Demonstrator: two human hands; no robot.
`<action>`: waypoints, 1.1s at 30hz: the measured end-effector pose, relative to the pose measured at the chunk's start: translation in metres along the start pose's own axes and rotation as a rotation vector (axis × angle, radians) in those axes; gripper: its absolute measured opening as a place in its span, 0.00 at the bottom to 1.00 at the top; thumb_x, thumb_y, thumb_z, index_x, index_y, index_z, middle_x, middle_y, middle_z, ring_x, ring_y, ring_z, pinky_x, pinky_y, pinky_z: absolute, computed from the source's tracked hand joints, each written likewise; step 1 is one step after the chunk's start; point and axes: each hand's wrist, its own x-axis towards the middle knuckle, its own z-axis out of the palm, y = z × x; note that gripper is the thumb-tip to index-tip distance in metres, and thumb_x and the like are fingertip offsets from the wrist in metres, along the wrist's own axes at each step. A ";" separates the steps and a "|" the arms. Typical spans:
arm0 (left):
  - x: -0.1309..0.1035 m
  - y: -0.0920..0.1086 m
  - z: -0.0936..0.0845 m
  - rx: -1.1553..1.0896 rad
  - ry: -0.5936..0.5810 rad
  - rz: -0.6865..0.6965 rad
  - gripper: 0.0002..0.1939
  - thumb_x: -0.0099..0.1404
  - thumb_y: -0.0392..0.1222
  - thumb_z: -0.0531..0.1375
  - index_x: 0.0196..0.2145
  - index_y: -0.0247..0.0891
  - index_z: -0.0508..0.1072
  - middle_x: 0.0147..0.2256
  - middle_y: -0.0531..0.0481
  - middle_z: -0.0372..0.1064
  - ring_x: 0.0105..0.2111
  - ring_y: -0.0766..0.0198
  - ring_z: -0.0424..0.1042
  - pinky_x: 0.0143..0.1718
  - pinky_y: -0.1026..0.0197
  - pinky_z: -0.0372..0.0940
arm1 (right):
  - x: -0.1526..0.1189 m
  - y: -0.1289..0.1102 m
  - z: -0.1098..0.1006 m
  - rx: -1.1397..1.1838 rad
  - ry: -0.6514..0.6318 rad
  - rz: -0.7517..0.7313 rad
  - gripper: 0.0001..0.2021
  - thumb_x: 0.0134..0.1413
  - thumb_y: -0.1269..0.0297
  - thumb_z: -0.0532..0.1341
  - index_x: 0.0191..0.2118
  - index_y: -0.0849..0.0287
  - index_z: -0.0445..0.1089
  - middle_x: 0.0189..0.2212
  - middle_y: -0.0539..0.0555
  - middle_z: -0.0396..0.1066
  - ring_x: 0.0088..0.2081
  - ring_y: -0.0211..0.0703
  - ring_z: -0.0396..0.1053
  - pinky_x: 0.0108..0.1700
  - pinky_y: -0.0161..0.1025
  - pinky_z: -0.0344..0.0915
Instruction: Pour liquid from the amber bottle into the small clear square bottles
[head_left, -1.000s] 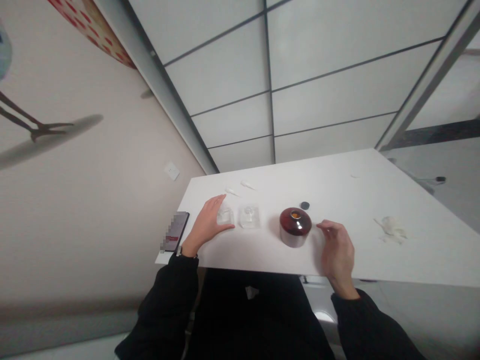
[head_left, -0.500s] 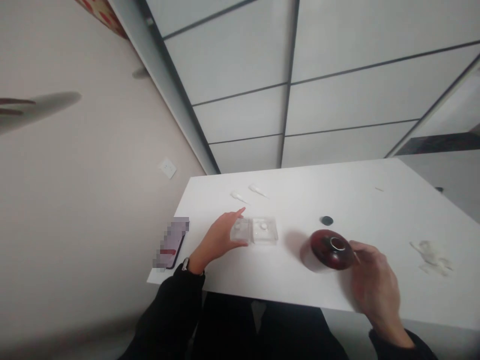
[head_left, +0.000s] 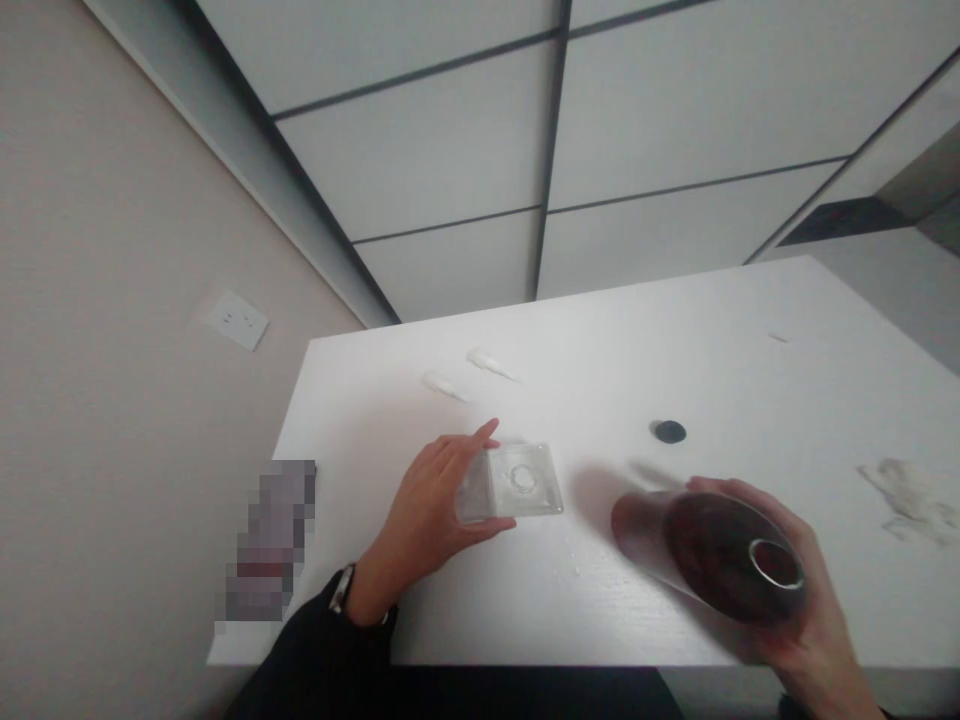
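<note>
Head view: white tabletop (head_left: 525, 610), two bare hands working over it, as seen from where I stand.
Left hand (head_left: 427, 515): thumb along the near edge and forefinger along the far edge of the left clear box (head_left: 474, 490); fingers parted by about the width of the box, with hold of it.
Right clear box (head_left: 523, 480): square, transparent, round ring-like form at its middle; lies on the tabletop directly beside the left one, just past the left fingertips. Whether the two are joined, I cannot tell.
Right hand (head_left: 817, 610): fingers curved around the dark red bottle (head_left: 720, 550), gripping it from its right side; thumb hidden.
Bottle posture: tilted well over, base toward the boxes, bright-rimmed mouth toward the right hand; whether the base touches the tabletop, I cannot tell.
Black cap (head_left: 670, 431): one, round, lying beyond the bottle.
Pale tapered pieces (head_left: 493, 364): two, side by side beyond the left hand, narrow ends pointing right.
Crumpled white material (head_left: 907, 500): at the far right, apart from the bottle.
Blurred rectangle (head_left: 262, 540): flat, at the left edge, details masked.
Wristwear (head_left: 343, 588): one band, left wrist, above a black sleeve (head_left: 322, 640).
Wall outlet (head_left: 238, 319): one, white, left of the tabletop.
</note>
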 end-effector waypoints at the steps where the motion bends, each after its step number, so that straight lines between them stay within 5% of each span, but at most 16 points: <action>1: 0.001 -0.001 0.000 -0.005 0.002 0.004 0.58 0.61 0.51 0.78 0.76 0.54 0.48 0.59 0.45 0.76 0.55 0.46 0.76 0.59 0.43 0.71 | 0.003 -0.007 0.001 -0.033 -0.013 -0.019 0.42 0.60 0.31 0.63 0.73 0.41 0.57 0.63 0.62 0.74 0.59 0.68 0.77 0.52 0.60 0.80; 5: 0.007 -0.005 -0.002 -0.016 0.008 0.010 0.56 0.61 0.49 0.77 0.76 0.52 0.49 0.58 0.45 0.76 0.55 0.46 0.76 0.59 0.43 0.71 | 0.029 -0.030 0.002 -0.187 -0.099 -0.064 0.38 0.58 0.44 0.72 0.69 0.46 0.62 0.58 0.60 0.79 0.56 0.61 0.80 0.52 0.53 0.81; 9: 0.017 -0.009 -0.005 0.007 0.004 0.020 0.55 0.61 0.46 0.77 0.75 0.51 0.51 0.58 0.44 0.75 0.56 0.46 0.76 0.60 0.43 0.71 | 0.067 -0.038 0.003 -0.182 -0.261 -0.054 0.36 0.58 0.47 0.73 0.67 0.47 0.63 0.63 0.60 0.76 0.61 0.62 0.78 0.57 0.55 0.79; 15: 0.028 -0.014 -0.003 0.029 0.005 0.057 0.51 0.62 0.47 0.76 0.74 0.50 0.53 0.59 0.43 0.75 0.57 0.45 0.76 0.60 0.42 0.72 | 0.106 -0.035 0.027 -0.029 -0.324 0.017 0.43 0.51 0.42 0.76 0.68 0.52 0.64 0.67 0.64 0.71 0.66 0.65 0.73 0.66 0.63 0.72; 19: 0.027 -0.017 -0.002 0.022 0.005 0.051 0.52 0.64 0.56 0.75 0.75 0.50 0.52 0.60 0.41 0.74 0.58 0.43 0.75 0.61 0.40 0.70 | 0.102 -0.030 0.026 0.069 -0.222 0.016 0.61 0.39 0.29 0.76 0.75 0.50 0.56 0.73 0.65 0.62 0.73 0.69 0.62 0.73 0.70 0.59; 23: 0.021 -0.018 -0.012 -0.002 0.140 0.062 0.55 0.61 0.75 0.67 0.75 0.48 0.54 0.68 0.36 0.65 0.69 0.37 0.65 0.72 0.33 0.59 | 0.088 -0.018 -0.006 0.092 0.146 0.096 0.39 0.58 0.27 0.63 0.65 0.49 0.70 0.64 0.62 0.74 0.67 0.61 0.70 0.71 0.64 0.63; 25: 0.016 -0.019 -0.020 0.002 0.268 0.020 0.42 0.71 0.72 0.60 0.72 0.47 0.59 0.69 0.38 0.65 0.70 0.42 0.64 0.73 0.35 0.57 | 0.084 -0.009 -0.024 -0.005 0.303 0.160 0.28 0.60 0.32 0.64 0.53 0.49 0.76 0.52 0.59 0.80 0.56 0.58 0.77 0.64 0.61 0.71; 28: 0.005 -0.023 -0.029 0.037 0.362 -0.119 0.23 0.80 0.58 0.55 0.65 0.44 0.68 0.64 0.41 0.71 0.66 0.50 0.69 0.71 0.42 0.61 | 0.082 0.005 -0.042 -0.085 0.368 0.201 0.24 0.58 0.35 0.65 0.44 0.52 0.77 0.38 0.57 0.81 0.41 0.55 0.79 0.49 0.56 0.76; 33: -0.007 -0.053 -0.033 0.071 0.310 -0.216 0.18 0.79 0.51 0.58 0.57 0.39 0.75 0.55 0.41 0.76 0.56 0.51 0.76 0.64 0.42 0.70 | 0.085 0.020 -0.039 -0.117 0.347 0.149 0.24 0.57 0.36 0.63 0.40 0.55 0.77 0.33 0.58 0.79 0.32 0.50 0.74 0.36 0.47 0.72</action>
